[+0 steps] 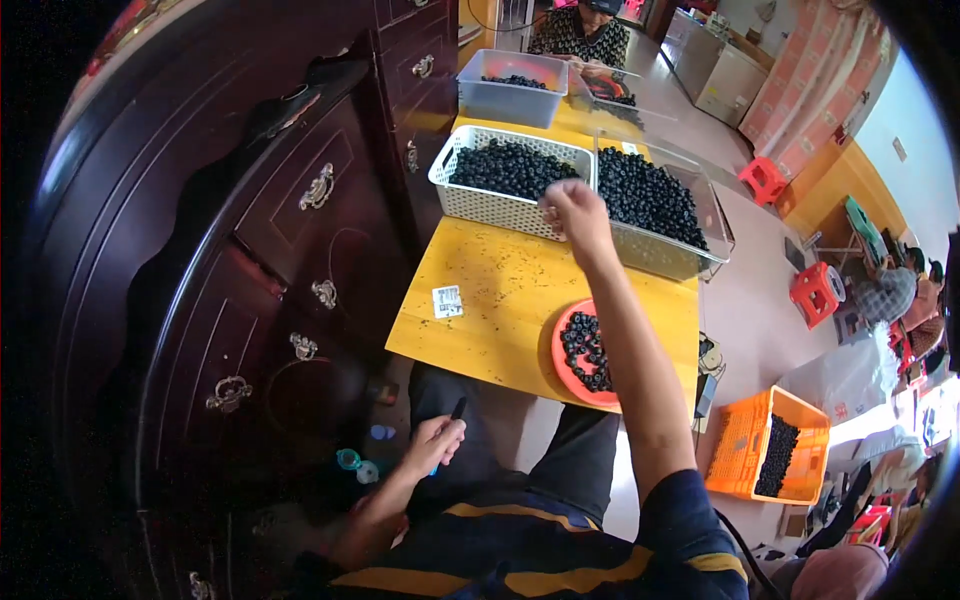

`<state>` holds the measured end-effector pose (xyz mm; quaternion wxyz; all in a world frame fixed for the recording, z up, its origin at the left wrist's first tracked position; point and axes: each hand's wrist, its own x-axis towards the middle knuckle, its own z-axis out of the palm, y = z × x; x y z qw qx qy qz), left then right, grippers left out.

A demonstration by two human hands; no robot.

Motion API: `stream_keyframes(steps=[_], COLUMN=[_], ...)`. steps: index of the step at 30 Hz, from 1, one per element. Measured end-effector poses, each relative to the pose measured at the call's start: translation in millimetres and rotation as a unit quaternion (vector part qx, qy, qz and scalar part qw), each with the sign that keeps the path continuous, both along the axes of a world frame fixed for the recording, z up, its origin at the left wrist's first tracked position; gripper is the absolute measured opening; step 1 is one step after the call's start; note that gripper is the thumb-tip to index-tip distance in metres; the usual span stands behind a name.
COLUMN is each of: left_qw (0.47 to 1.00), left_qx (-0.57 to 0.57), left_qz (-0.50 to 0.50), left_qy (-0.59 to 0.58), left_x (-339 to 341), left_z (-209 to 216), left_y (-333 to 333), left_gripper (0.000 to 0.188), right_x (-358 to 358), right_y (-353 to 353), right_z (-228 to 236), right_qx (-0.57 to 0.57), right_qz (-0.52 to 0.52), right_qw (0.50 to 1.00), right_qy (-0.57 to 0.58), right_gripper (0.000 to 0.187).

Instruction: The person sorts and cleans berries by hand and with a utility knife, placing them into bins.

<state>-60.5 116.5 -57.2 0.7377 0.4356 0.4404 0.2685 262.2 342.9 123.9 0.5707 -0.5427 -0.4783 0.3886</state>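
My left hand [437, 447] is low over my lap, closed round a slim dark pen-like tool [458, 409] whose black end sticks up. Stretched out over the yellow table, my right hand [578, 212] hangs at the front right corner of the white perforated basket [490, 208]. Its fingers are curled together; whatever they hold is too small to see. Small black round parts [515, 165] fill the basket. A clear bin [650, 250] beside it holds more of them. Under my right forearm, a red plate [560, 368] carries several black ring-shaped parts [582, 340].
A white label [447, 302] lies on the crumb-strewn yellow table [480, 345]. Farther back are a grey bin [510, 102] and a person [580, 35] seated opposite. Dark wooden drawers [290, 220] line the left. An orange crate [735, 445] and red stools [815, 295] stand right.
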Motion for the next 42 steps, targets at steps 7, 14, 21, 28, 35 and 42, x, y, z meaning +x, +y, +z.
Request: stream_keyframes(steps=[7, 14, 21, 28, 35, 42], left_qw=[1.0, 0.999, 1.0, 0.999, 0.998, 0.998], left_qx=[0.018, 0.034, 0.016, 0.042, 0.044, 0.049], left_qz=[0.02, 0.004, -0.014, -0.012, 0.009, 0.0], left_qy=[0.002, 0.007, 0.008, 0.032, 0.037, 0.047], left_x=[-2, -1, 7, 12, 13, 19], left_z=[-4, -7, -7, -6, -7, -3], left_y=[-5, -1, 1, -7, -11, -10], left_gripper=[0.031, 0.033, 0.032, 0.033, 0.032, 0.032], right_x=[4, 23, 58, 53, 45, 45], right_y=[7, -131, -214, -217, -209, -209], right_z=[-33, -59, -88, -118, -126, -126], right_qx=[0.114, 0.102, 0.05, -0.052, -0.099, -0.119], right_qz=[-0.095, -0.07, -0.17, -0.127, -0.141, -0.139], right_qw=[0.964, 0.925, 0.865, 0.842, 0.807, 0.801], right_qy=[-0.223, -0.359, -0.47, -0.522, -0.565, -0.57], right_gripper=[0.032, 0.022, 0.029, 0.061, 0.063, 0.048])
